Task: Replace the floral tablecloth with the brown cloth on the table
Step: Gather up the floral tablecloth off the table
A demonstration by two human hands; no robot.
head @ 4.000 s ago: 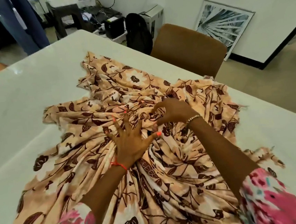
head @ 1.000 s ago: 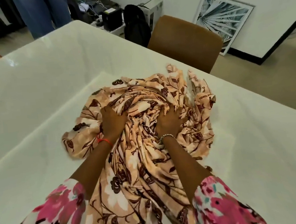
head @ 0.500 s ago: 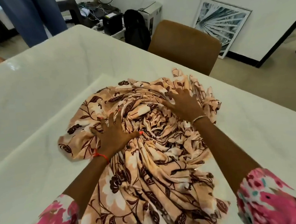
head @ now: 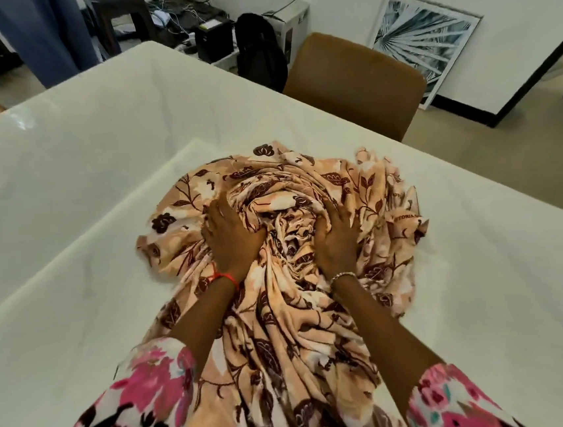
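The floral tablecloth [head: 283,316], peach with dark brown leaves and flowers, lies bunched in a heap in the middle of the white table [head: 64,186] and trails toward me over the near edge. My left hand [head: 231,242] has its fingers curled into the folds on the heap's left side. On the right side my right hand [head: 336,239] grips the bunched fabric the same way. No brown cloth is in view.
A brown upholstered chair [head: 353,82] stands at the table's far side. Behind it are a black backpack [head: 259,50], boxes and cables on the floor, and a framed picture [head: 425,37] leaning on the wall. A person in blue trousers [head: 46,33] stands at far left.
The cloth has been gathered from a wide spread into a tight heap. Since half a second ago my spread fingers have closed into the fabric and pulled it closer.
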